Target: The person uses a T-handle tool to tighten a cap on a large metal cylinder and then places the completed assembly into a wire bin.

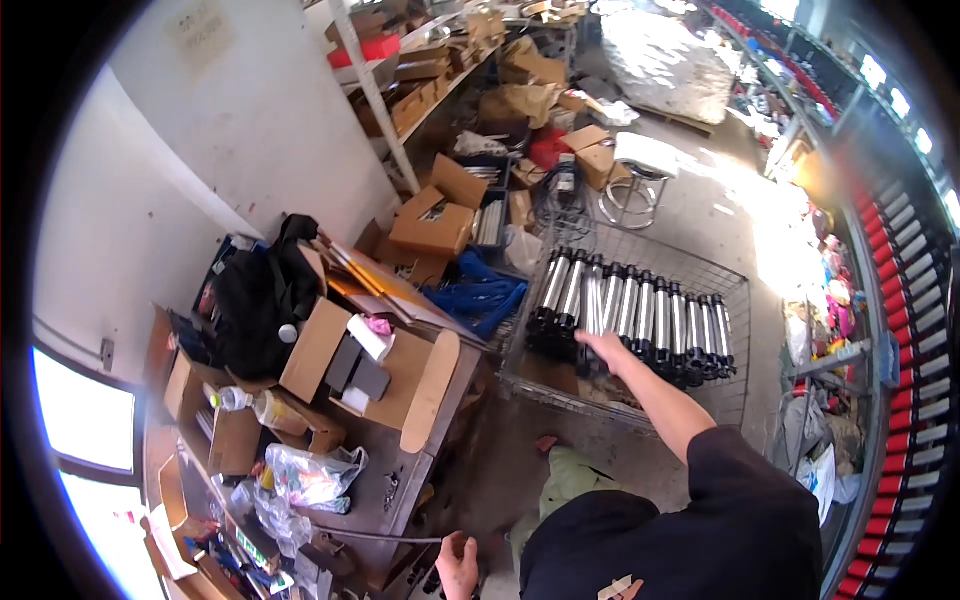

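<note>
Silver tubes with black end fittings (pixel 630 310) stand in a leaning row inside a wire mesh basket (pixel 620 408). My right hand (pixel 603 350) reaches over the basket's near side. Its fingers are closed at the lower end of one tube (pixel 592 295), which looks blurred; the grip itself is partly hidden. My left hand (pixel 458 568) is low by the corner of the worktable, fingers curled. The end of a thin dark rod (pixel 385 537) meets its fingertips, but whether the hand holds it cannot be made out.
On the worktable (pixel 425 470) left of me lie an open carton (pixel 400 375), a clear plastic bag (pixel 310 475) and a black bag (pixel 262 320). Cartons and blue cloth (pixel 480 290) crowd beyond it. A rack of red-and-silver tubes (pixel 910 400) lines the right side.
</note>
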{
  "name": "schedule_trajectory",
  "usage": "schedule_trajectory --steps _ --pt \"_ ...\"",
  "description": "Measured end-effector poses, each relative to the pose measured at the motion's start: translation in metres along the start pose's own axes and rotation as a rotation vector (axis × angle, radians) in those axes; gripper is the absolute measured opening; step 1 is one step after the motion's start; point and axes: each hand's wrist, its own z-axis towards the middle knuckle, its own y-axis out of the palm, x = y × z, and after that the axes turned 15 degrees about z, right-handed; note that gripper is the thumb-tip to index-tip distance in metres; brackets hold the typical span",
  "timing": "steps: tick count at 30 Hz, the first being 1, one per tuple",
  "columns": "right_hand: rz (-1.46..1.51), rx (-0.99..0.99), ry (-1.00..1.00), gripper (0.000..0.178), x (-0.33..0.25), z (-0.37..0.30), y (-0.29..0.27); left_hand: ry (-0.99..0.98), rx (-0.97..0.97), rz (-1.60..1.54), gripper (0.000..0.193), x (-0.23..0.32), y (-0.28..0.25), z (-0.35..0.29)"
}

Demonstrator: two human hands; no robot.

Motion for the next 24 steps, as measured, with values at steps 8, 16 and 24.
schedule_trajectory --steps 8,16,24 --pt "-0.343 0.022 -0.576 0.034 0.072 0.055 0.12 -0.25 0.077 -0.055 0.033 -0.155 0.067 -0.053" --pt "-0.509 -0.619 -0.33 0.03 0.227 -0.16 0.198 -0.604 0.0 -0.404 0.033 -0.323 0.154 -0.105" --pt "-1.132 -0.922 -0.523 0.052 0.278 -0.229 0.259 -1.166 -0.088 -0.248 0.058 -0.513 0.201 -0.075"
